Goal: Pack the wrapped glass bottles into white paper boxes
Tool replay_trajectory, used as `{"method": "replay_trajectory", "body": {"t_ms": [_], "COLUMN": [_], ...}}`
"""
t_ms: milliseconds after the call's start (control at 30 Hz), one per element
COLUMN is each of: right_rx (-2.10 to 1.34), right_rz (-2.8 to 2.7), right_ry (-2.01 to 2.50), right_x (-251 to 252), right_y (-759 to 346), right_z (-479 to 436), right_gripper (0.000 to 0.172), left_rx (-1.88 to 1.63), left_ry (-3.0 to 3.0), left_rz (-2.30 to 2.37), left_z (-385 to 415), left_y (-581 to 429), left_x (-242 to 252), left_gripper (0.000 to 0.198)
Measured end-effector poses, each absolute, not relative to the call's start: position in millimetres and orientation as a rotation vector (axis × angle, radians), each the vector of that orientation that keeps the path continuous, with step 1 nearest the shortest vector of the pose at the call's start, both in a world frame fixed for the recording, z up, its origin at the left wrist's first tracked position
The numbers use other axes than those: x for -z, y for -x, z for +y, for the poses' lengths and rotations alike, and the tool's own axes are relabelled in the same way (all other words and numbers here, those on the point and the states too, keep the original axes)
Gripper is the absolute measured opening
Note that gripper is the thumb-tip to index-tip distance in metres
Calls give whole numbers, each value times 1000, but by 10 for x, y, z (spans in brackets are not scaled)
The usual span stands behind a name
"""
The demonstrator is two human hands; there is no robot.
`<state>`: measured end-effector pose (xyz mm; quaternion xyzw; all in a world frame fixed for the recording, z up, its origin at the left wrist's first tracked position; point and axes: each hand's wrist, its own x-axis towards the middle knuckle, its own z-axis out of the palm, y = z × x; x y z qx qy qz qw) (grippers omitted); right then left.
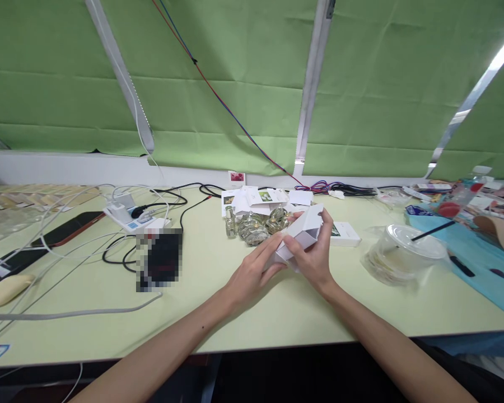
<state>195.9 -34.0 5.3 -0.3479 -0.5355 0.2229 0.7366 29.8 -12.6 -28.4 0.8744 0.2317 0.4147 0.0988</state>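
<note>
At the person's twelve o'clock, the left hand [255,264] and right hand [318,262] both grip an angular, smooth white cardboard box [301,228]. Shiny, rounded, yellowish-clear bottles [252,229] cluster at its ten o'clock; at three, a flat white green-printed carton [348,235], lettering unreadable.

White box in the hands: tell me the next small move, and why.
Probably press the loose flap inward with the right hand while the left hand steadies the white box. Both hands grip the box, and that flap seems to stand unfolded at its near end, between them.
</note>
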Motion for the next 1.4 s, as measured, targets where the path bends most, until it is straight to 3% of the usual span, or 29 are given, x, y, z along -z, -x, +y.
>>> {"method": "replay_trajectory", "body": {"t_ms": [1400], "right_rx": [-477], "right_rz": [-1180], "right_ry": [771], "right_x": [-90], "right_y": [-1939], "right_z": [-382], "right_gripper": [76], "left_rx": [-1257], "left_ry": [-2534], "left_rz": [718], "left_z": [-133], "left_y": [-275], "left_x": [282], "left_gripper": [61]}}
